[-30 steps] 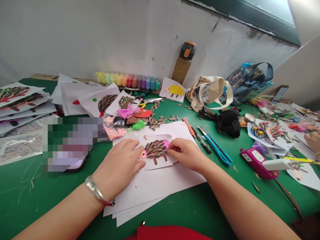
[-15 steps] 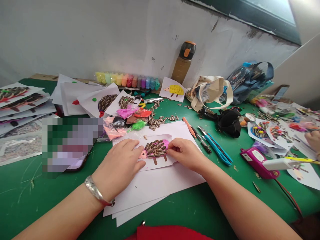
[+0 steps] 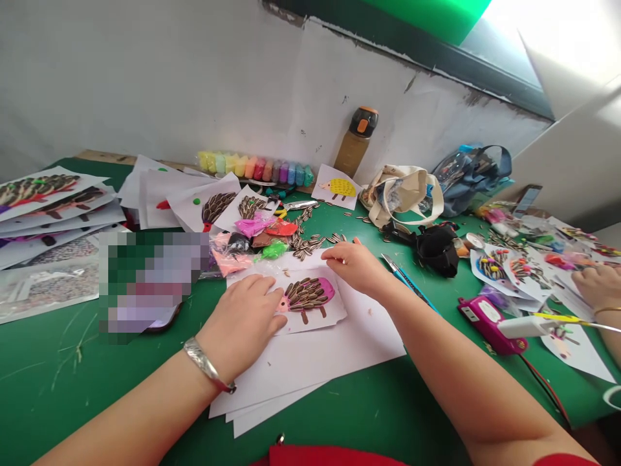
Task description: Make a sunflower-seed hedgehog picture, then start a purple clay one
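A hedgehog picture, with a pink clay face, brown clay legs and sunflower seeds for spines, lies on a stack of white paper. A patch of pink clay shows at its rear. My left hand, a silver bangle at its wrist, lies open on the picture's left side, fingers spread. Just above the picture's upper right side hovers my right hand, fingers loosely bent and apart, with no seed visible in them. Loose sunflower seeds are heaped just beyond it.
Colored clay packets lie behind the picture. A phone is at left, beside stacked pictures. Toward the right are a blue utility knife, a black strap and a magenta glue-gun-like device. Another person's hand shows at far right.
My right hand has left the hedgehog's rear and moved up toward the seed heap, its fingers loosening. My left hand stays on the picture. The camera view has shifted slightly.
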Available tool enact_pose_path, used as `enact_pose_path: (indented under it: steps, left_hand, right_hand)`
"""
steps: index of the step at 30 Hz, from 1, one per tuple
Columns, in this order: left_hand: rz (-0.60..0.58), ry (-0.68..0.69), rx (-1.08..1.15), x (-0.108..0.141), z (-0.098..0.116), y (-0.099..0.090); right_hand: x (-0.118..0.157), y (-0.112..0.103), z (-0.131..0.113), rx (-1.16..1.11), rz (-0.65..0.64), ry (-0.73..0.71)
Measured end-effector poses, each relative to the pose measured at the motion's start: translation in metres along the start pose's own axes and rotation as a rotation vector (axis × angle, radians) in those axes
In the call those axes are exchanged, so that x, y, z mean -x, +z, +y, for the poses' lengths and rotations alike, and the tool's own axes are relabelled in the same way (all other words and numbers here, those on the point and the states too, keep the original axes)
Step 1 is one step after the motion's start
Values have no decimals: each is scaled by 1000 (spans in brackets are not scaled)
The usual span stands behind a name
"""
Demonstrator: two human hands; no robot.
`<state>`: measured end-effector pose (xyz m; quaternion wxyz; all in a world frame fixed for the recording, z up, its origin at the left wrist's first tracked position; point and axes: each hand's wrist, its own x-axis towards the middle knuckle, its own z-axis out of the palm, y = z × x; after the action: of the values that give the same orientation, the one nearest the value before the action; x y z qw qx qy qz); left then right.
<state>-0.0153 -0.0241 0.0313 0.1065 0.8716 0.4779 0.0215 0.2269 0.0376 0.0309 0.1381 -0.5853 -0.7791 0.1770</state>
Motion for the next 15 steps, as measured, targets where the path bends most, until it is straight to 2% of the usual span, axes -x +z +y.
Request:
enact_pose_path:
  steps: [8, 15]
  left_hand:
    - [-42, -26, 13, 0, 3, -5]
    - [-59, -36, 13, 1, 3, -5]
  right_hand:
    - [-36, 12, -27, 250, 21, -43]
    - [-39, 23, -15, 310, 12, -67]
